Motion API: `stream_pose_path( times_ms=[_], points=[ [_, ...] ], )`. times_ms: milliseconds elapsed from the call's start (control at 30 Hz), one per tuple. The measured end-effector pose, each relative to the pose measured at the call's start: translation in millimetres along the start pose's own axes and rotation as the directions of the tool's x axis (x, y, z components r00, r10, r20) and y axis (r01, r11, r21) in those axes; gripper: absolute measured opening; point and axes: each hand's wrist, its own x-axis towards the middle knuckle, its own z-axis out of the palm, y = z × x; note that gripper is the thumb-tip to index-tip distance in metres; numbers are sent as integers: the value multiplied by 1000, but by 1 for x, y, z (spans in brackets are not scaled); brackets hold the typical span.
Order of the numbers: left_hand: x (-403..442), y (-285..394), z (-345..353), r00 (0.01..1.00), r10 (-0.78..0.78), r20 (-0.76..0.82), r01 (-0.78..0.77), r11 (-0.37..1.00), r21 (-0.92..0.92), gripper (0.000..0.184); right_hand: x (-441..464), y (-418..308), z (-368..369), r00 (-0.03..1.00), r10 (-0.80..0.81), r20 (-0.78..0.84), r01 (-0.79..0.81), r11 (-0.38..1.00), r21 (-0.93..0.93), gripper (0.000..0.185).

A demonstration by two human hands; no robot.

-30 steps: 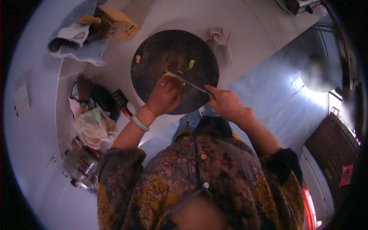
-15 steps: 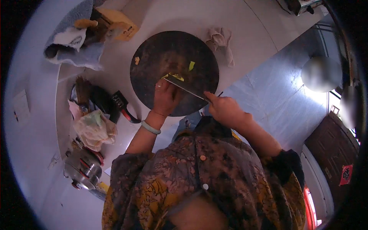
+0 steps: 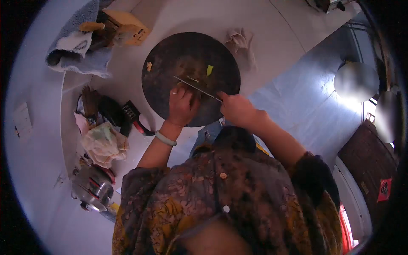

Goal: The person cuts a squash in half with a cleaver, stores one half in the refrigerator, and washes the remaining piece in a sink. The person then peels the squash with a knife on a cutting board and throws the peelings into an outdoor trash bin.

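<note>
A round, dark chopping board (image 3: 163, 55) lies in front of me. My right hand (image 3: 238, 109) grips a knife (image 3: 197, 88) by its handle, the blade seen almost edge-on and slanting up to the left over the board. Behind the blade, my left hand (image 3: 182, 105) has its fingers curled and pressed down on a yellow-green vegetable, mostly hidden by the fingers and blade. Some small cut bits (image 3: 192, 79) show just past the blade. Farther off on the board are a bright green-yellow piece (image 3: 209, 70) and a small pale-orange lump (image 3: 149, 66).
A crumpled cloth (image 3: 239, 40) lies beyond the board on the right. To the left are a yellow box (image 3: 127, 26), a grey-white towel (image 3: 80, 55), a red-and-black-handled tool (image 3: 138, 122), a plastic bag (image 3: 105, 144) and a metal kettle (image 3: 91, 187). The counter edge runs along the right.
The knife and my right hand have shifted left and slightly up, toward my left fingers. Fewer yellow bits show at the blade. The whole view has shifted slightly.
</note>
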Motion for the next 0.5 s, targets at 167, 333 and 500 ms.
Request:
stream_pose_path(
  times_ms=[167,333,500],
  points=[
    [2,1,-4,1000,-4,24,4,1000,6,31,11,20,10,989,-61,-136,84,982,167,38],
    [1,9,-7,1000,-13,-29,13,1000,12,41,-8,18,5,975,-47,-218,93,974,207,39],
    [-1,7,-4,999,-51,-19,52,997,59,46,-21,6,-8,992,-64,-111,76,992,105,40]
  ],
)
